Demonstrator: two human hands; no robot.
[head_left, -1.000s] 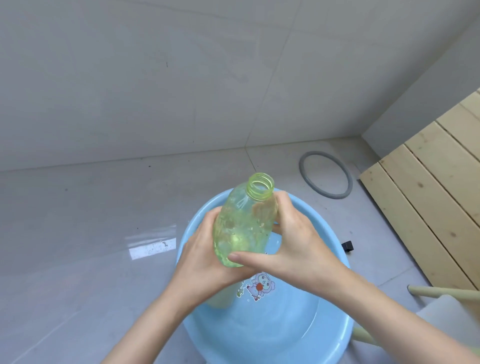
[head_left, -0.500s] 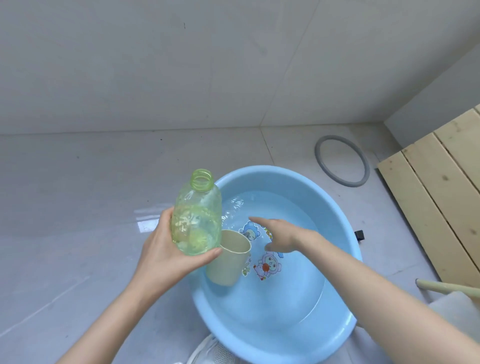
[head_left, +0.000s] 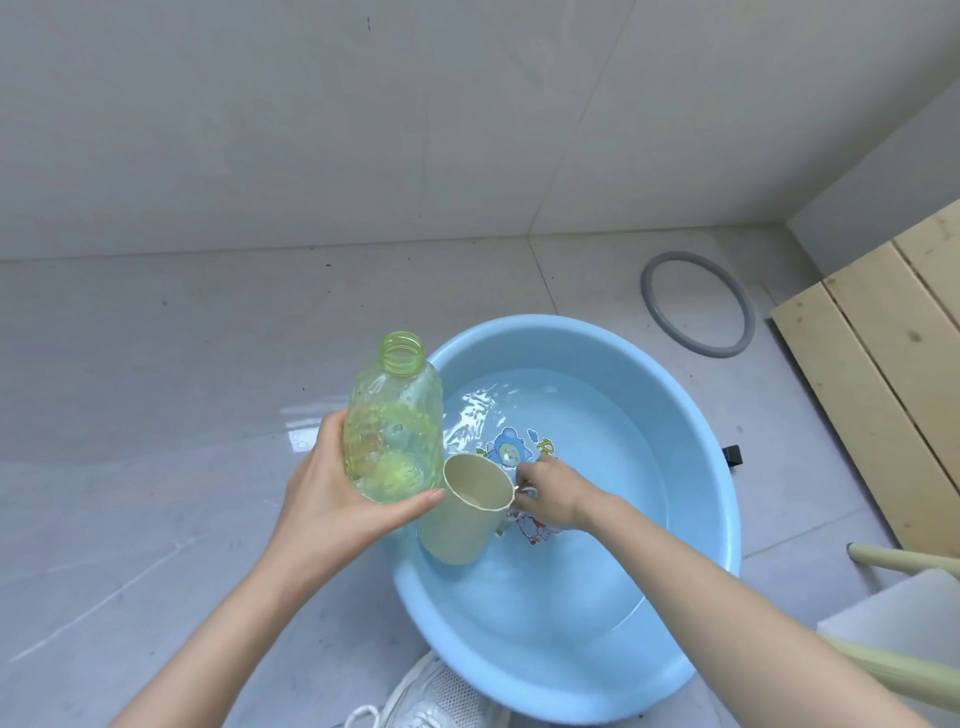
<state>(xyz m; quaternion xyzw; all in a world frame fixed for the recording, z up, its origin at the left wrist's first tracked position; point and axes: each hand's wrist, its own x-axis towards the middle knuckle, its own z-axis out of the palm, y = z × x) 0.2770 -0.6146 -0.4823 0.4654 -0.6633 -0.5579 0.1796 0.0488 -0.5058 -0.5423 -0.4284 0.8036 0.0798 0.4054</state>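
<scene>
Your left hand (head_left: 332, 499) grasps a clear green bottle (head_left: 392, 421) by its lower half. The fingers wrap round its far side and the thumb lies across its base. The bottle stands nearly upright with its open threaded mouth on top, held just outside the left rim of a blue basin (head_left: 719, 499).

A beige cup (head_left: 465, 522) sits just right of your left thumb tip. I cannot tell whether the two touch. It leans inside the basin with its mouth turned up towards you and its bottom down in the shallow water.

Your right hand (head_left: 553, 493) reaches into the basin, and its fingers are clenched on the handle at the cup's right side. A cartoon picture (head_left: 511, 452) on the basin's bottom shows just beyond and beneath those fingers.

Well beyond your right fingers, a grey ring (head_left: 649, 306) lies on the tiled floor (head_left: 156, 389). Pale wooden boards (head_left: 883, 395) lie farther right. A white shoe (head_left: 441, 696) shows close to you, below both hands.
</scene>
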